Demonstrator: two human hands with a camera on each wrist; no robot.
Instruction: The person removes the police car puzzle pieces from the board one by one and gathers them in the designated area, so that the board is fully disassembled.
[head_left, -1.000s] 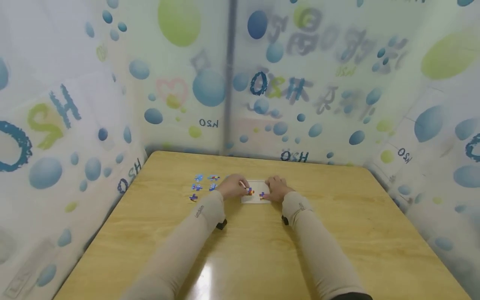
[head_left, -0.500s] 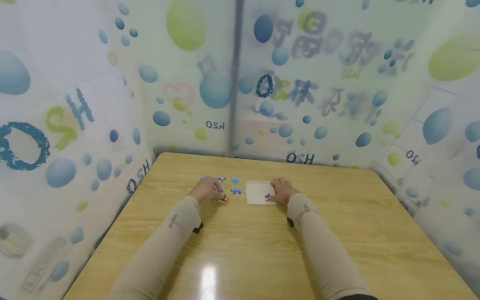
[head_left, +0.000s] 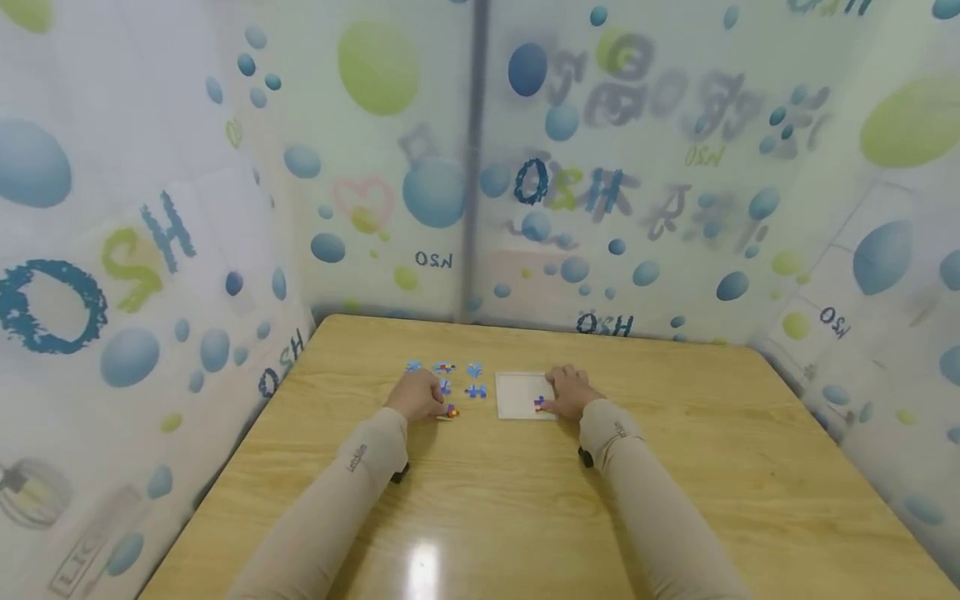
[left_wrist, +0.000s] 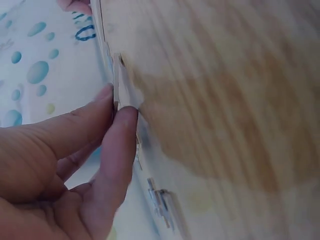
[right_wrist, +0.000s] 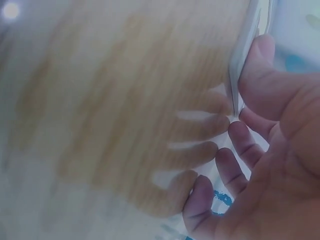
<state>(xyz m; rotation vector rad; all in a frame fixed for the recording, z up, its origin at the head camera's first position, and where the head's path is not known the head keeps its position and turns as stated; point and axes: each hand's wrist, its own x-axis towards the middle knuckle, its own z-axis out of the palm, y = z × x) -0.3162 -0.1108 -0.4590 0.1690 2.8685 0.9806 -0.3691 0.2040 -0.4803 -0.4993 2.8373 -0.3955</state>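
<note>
In the head view my left hand [head_left: 416,396] pinches a red, yellow and purple jigsaw piece [head_left: 452,411] low over the table, left of the tray. Thumb and a finger hold that thin piece edge-on in the left wrist view, so its face is hidden there. My right hand [head_left: 572,392] grips the right edge of a white puzzle tray [head_left: 517,395], thumb over the rim and fingers along its outer side. Beside the thumb, a purple and orange jigsaw piece [head_left: 539,404] lies in the tray's lower right corner.
Several mostly blue jigsaw pieces lie in loose rows beyond and beside the left hand, among them one blue piece [head_left: 476,391] close to the tray. A wooden table [head_left: 495,500] carries everything. Patterned curtain walls [head_left: 375,275] stand around its back and sides.
My left hand has carried its jigsaw piece leftward, off the tray and down towards the table beside the loose pieces. The right hand stays at the tray's edge. The head view has shifted slightly.
</note>
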